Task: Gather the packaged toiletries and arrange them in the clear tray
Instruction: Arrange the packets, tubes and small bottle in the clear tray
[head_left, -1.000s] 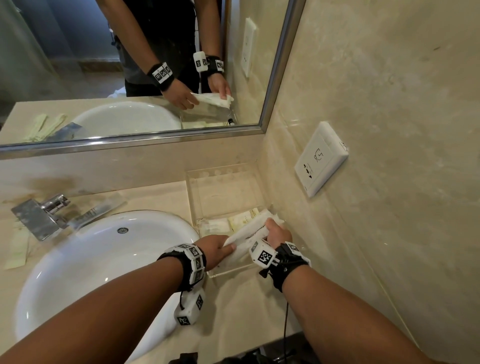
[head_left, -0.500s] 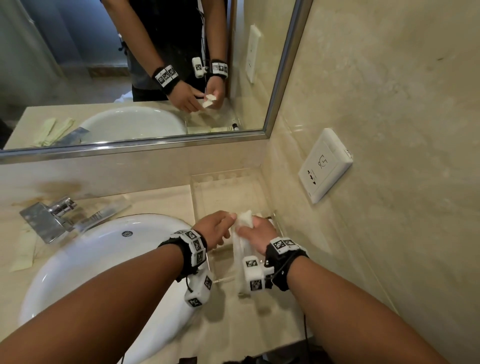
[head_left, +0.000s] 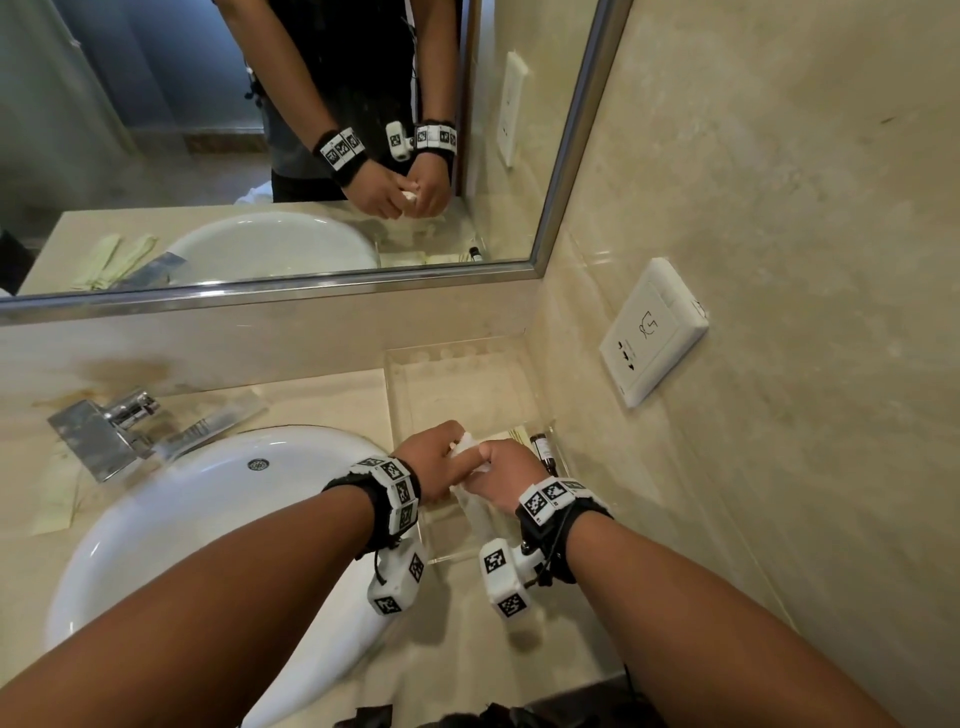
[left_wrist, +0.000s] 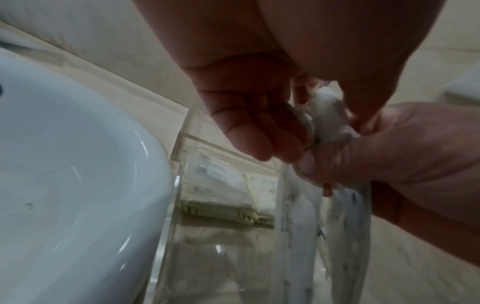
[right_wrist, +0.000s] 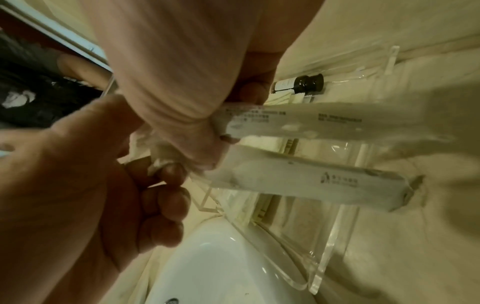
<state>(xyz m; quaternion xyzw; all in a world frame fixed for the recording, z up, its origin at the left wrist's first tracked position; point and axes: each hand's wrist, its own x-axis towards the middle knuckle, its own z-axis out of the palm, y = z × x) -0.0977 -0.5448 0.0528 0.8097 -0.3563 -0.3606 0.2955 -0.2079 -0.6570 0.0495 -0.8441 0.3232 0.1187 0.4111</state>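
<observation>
Both hands moved closer together since half a second ago: right hand (head_left: 501, 480) grips two long white paper-wrapped packets (right_wrist: 309, 181) by one end, left hand (head_left: 441, 457) pinches their tops, above the clear acrylic tray (head_left: 457, 364).

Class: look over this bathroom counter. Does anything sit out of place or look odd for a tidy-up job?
Yes. Pale sachets lie loose on the counter left of the sink, far from the clear tray. A brown stain also marks the backsplash above the tap.
</observation>
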